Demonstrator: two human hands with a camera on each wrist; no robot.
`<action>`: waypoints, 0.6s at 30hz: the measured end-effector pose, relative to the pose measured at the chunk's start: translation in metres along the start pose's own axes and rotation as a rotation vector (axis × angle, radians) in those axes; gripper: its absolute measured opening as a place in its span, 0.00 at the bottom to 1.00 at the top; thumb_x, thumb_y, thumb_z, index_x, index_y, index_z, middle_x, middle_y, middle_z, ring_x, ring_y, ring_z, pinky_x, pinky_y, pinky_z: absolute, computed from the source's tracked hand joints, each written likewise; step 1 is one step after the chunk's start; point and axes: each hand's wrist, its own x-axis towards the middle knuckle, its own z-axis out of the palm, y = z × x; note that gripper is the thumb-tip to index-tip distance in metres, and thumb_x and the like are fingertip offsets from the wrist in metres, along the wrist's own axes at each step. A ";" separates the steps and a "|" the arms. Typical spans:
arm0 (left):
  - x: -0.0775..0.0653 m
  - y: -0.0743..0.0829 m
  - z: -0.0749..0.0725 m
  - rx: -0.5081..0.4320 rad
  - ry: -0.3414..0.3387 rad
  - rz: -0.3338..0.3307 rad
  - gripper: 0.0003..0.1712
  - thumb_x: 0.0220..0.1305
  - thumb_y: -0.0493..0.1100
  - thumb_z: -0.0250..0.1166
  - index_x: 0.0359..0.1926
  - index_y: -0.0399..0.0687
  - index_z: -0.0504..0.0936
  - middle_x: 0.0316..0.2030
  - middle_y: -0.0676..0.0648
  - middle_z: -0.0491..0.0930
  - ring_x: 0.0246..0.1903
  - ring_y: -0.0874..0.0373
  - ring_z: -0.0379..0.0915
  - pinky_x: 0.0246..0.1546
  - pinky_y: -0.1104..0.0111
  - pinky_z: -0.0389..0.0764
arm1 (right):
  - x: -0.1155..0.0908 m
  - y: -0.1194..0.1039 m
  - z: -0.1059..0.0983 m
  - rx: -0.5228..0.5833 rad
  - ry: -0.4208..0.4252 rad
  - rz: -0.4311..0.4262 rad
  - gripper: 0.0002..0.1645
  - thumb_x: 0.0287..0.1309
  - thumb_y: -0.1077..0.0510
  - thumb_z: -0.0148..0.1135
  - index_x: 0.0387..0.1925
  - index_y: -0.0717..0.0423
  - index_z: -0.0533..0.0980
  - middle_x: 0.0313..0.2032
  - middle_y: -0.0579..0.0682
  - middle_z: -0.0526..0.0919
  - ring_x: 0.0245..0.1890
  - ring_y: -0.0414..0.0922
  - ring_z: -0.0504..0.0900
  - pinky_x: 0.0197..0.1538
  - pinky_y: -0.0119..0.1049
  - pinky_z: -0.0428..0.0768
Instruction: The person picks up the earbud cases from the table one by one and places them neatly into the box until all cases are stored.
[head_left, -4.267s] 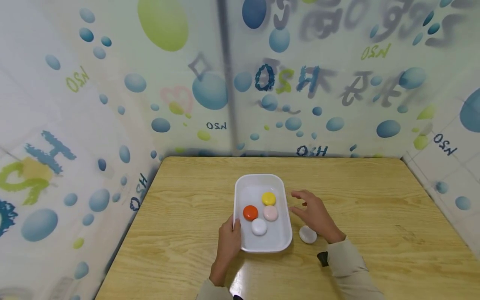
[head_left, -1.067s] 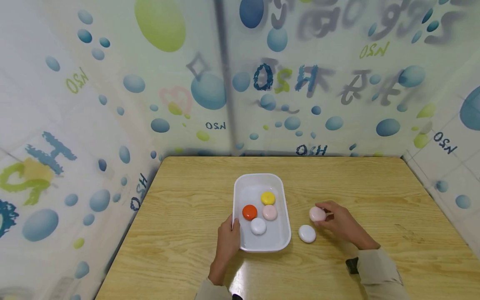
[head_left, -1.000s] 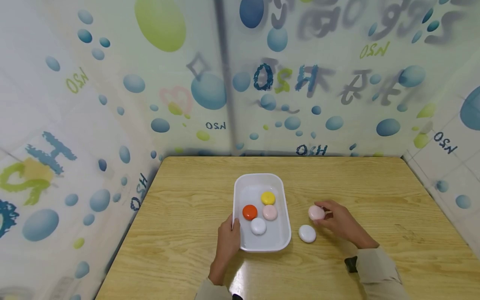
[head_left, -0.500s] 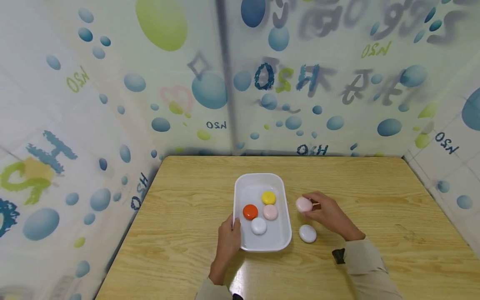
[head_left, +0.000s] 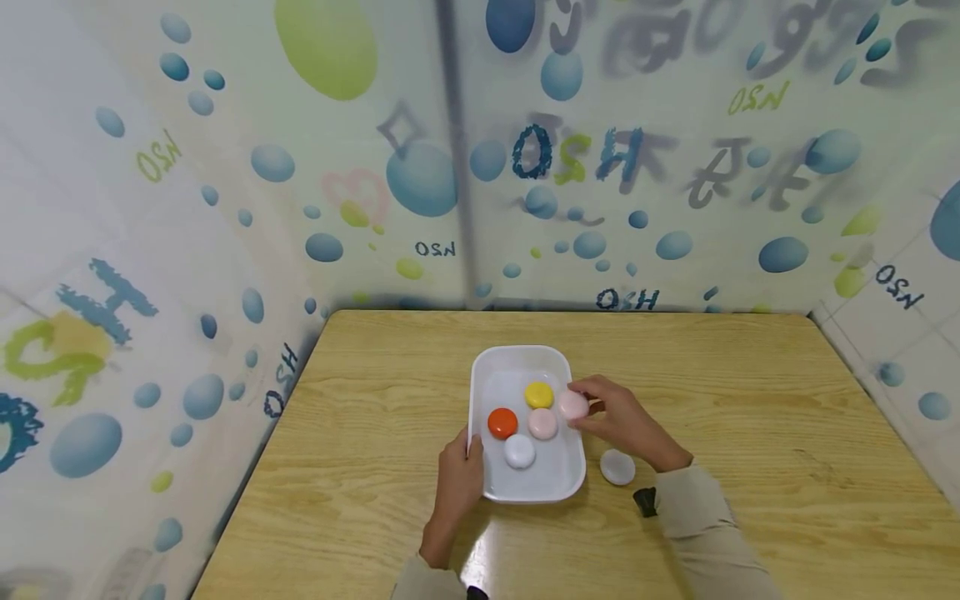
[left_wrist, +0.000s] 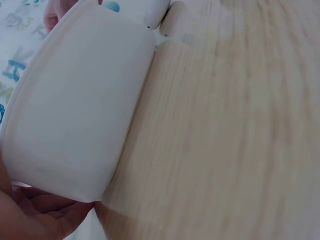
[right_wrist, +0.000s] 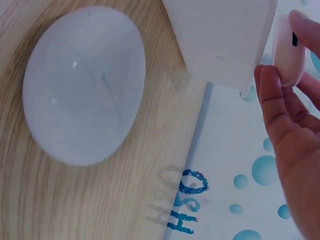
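My left hand (head_left: pixel 459 479) grips the left rim of a white tray (head_left: pixel 552 492), thumb over the edge; the left wrist view shows its fingers at the tray's outer wall. With thumb and fingertips, my right hand (head_left: pixel 622 421) pinches a pink rounded disc (head_left: pixel 573 406) over the tray's right rim. A small dark slot shows on that disc (right_wrist: pixel 290 55) in the right wrist view. Inside the tray lie a yellow disc (head_left: pixel 538 394), a red-orange disc (head_left: pixel 502 423), another pink disc (head_left: pixel 543 424) and a white disc (head_left: pixel 520 452).
A second white disc (head_left: pixel 617 467) lies on the wooden table (head_left: pixel 360 433), right of the tray and below my right wrist. Behind the table's back edge stands a pale wall covering (head_left: pixel 360 275) with blue and green bubble prints.
My right hand first came away from the tray bare, then held the pink disc right of it, and has since carried it left to the tray's rim. The left hand stays on the tray.
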 end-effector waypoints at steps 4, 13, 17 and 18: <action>-0.001 0.002 -0.001 -0.002 0.004 -0.005 0.16 0.65 0.37 0.49 0.48 0.35 0.76 0.38 0.37 0.79 0.32 0.53 0.75 0.32 0.63 0.75 | 0.003 -0.004 0.003 -0.002 -0.007 0.010 0.34 0.44 0.58 0.69 0.55 0.61 0.70 0.49 0.52 0.73 0.41 0.44 0.75 0.44 0.36 0.76; 0.000 0.001 -0.001 0.000 0.008 0.003 0.16 0.64 0.36 0.49 0.48 0.35 0.76 0.37 0.37 0.80 0.32 0.54 0.75 0.32 0.63 0.75 | 0.010 -0.013 0.010 -0.004 -0.016 0.007 0.32 0.43 0.59 0.69 0.53 0.60 0.71 0.47 0.52 0.73 0.40 0.44 0.75 0.44 0.36 0.77; 0.000 0.000 0.000 0.001 0.010 0.005 0.15 0.64 0.36 0.49 0.48 0.36 0.77 0.36 0.38 0.80 0.30 0.55 0.75 0.31 0.64 0.75 | 0.014 -0.015 0.014 -0.022 -0.012 0.026 0.31 0.43 0.59 0.69 0.53 0.58 0.71 0.47 0.51 0.73 0.40 0.43 0.75 0.44 0.36 0.76; 0.000 0.000 0.000 0.003 0.011 0.006 0.15 0.64 0.36 0.49 0.48 0.36 0.77 0.35 0.38 0.80 0.30 0.55 0.75 0.31 0.64 0.75 | 0.015 -0.015 0.015 -0.024 -0.011 0.031 0.32 0.43 0.59 0.69 0.53 0.58 0.71 0.47 0.51 0.73 0.40 0.44 0.75 0.44 0.37 0.76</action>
